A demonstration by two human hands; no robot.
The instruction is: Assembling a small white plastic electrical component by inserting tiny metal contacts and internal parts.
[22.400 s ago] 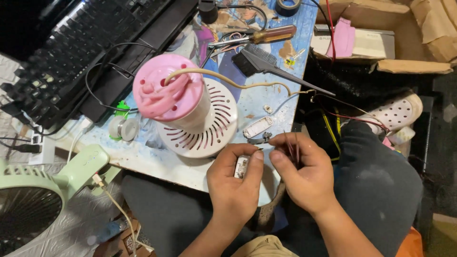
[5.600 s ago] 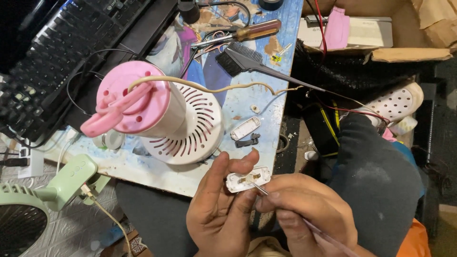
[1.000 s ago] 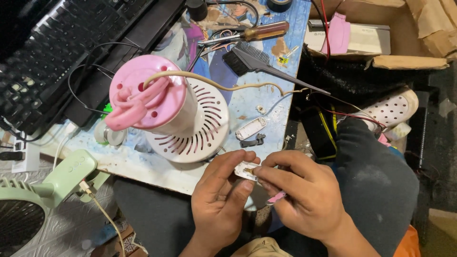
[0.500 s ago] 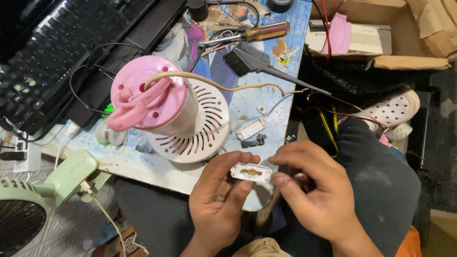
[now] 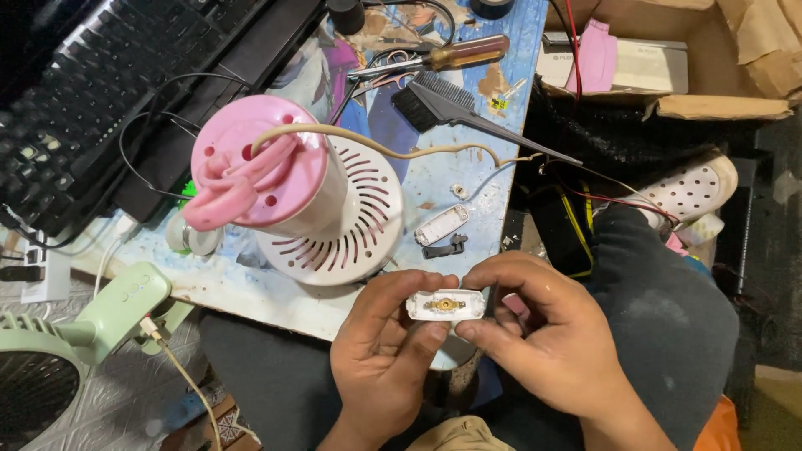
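Green fan [image 5: 58, 351] at far left, pink-white motor unit [image 5: 284, 196] on table [image 5: 251, 296], switch cover [image 5: 441, 224] right of it. Switch body [image 5: 445, 306] sits between both hands below table edge, long axis left-right, equally near each. Left hand [image 5: 380, 367] pinches its left end, fingers curled; right hand [image 5: 547, 347] pinches right end, fingers half closed

Evenly and fairly brightly lit from above, with soft shadows under the hands. Dim toward the keyboard [image 5: 92, 108] and the right edge. Mostly sharp; perhaps slight wide-angle stretching at the corners.
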